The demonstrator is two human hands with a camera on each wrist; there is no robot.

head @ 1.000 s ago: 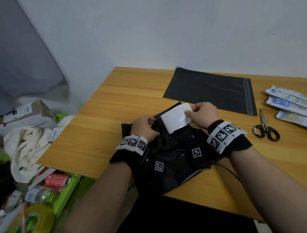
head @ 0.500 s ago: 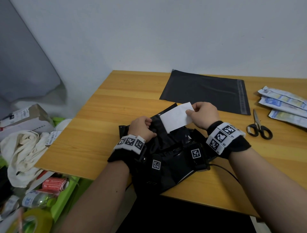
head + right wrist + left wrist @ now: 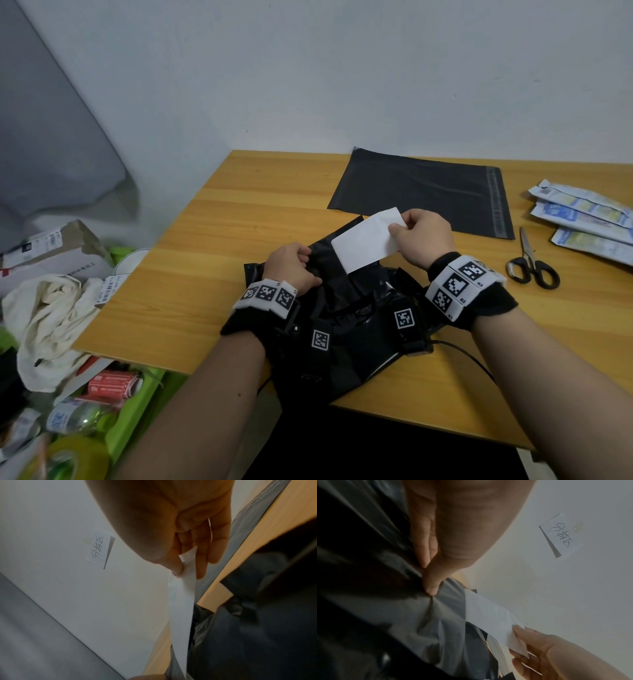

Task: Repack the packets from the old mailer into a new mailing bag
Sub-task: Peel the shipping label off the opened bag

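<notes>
Counter [image 3: 260, 219]: wooden, carrying everything below.
New mailing bag [image 3: 421, 192]: flat, dark grey, at 12 o'clock from the hands.
Old mailer [image 3: 346, 318]: crumpled black plastic at the near edge.
Packets [image 3: 582, 219]: overlapping at 2 o'clock (scissors [image 3: 531, 263] just beside).
Left hand [image 3: 291, 267]: fingers bunching the old mailer.
Right hand [image 3: 421, 236]: fingers pinching a white label [image 3: 366, 240], partly raised off the mailer.

The white sheet's [image 3: 368, 238] lower end is disappearing inside the crumpled black mailer [image 3: 342, 329]. The wristbands are covering part of that mailer. The packets [image 3: 582, 219] at far right are running off the picture's edge, print unreadable.
</notes>
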